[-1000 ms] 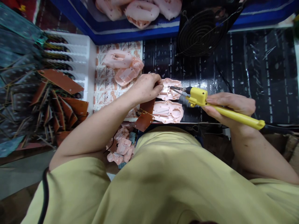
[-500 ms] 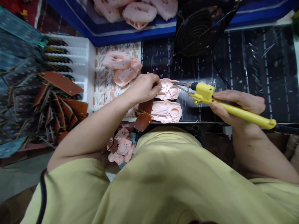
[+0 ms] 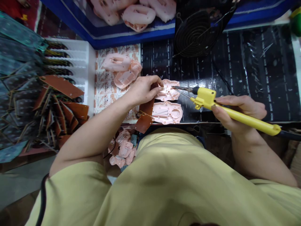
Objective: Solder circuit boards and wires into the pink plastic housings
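- The right hand (image 3: 242,110) is closed round the yellow iron (image 3: 236,114), whose tip appears to meet the upper shell (image 3: 173,94), though contact is too fine to confirm.
- The left hand (image 3: 149,91) has its fingertips drawn in at the left end of that shell; whether they pinch the shell or something smaller, I cannot tell.
- The upper shell lies hollow side up on the surface (image 3: 249,72), with the lower shell (image 3: 168,116) just beside it, nearer the body.
- A brown board (image 3: 144,123) lies left of the lower shell, partly past the near edge.
- Possible trouble: a slip of the tip could melt the pink shell, which looks like thin plastic.
- The left fingertips are near the hot end; if the iron slid leftward, they could be burned.
- A forearm brushing the board could tip it off the edge, perhaps tugging any wires attached.
- The blue crate (image 3: 131,37) at the back holds several pink shells (image 3: 138,15).
- The white tray (image 3: 91,67) on the left has slots holding dark parts with yellow wires (image 3: 58,54); their exact kind is unclear.
- Brown boards (image 3: 62,86) are heaped against the tray; no container shows around that heap.
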Available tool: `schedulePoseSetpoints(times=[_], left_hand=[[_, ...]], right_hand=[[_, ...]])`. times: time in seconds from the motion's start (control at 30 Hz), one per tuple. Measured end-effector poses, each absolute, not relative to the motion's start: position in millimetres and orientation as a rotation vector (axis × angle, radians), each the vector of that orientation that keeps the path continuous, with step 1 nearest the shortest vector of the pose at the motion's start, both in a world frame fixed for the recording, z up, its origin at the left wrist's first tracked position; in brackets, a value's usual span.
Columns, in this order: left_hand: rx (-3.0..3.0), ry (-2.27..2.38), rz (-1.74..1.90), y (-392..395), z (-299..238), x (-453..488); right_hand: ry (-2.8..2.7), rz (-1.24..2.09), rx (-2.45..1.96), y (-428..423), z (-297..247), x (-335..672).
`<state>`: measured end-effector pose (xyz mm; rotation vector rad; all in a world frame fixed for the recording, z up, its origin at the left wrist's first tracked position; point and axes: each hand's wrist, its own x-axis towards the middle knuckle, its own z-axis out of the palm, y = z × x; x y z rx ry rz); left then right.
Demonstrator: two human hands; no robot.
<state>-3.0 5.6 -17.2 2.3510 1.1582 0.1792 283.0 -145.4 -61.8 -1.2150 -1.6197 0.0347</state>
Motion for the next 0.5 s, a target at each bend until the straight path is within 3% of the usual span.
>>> schedulePoseSetpoints(times=[0.23, 0.5], left_hand=[[2.372, 1.111, 0.155, 6, -18, -5], [2.401, 1.155, 0.081, 4, -14, -2]], right_hand=[[-1.663, 0.134, -1.236, -147, -60, 277], [-1.767, 0.177, -0.931, -138, -50, 267]])
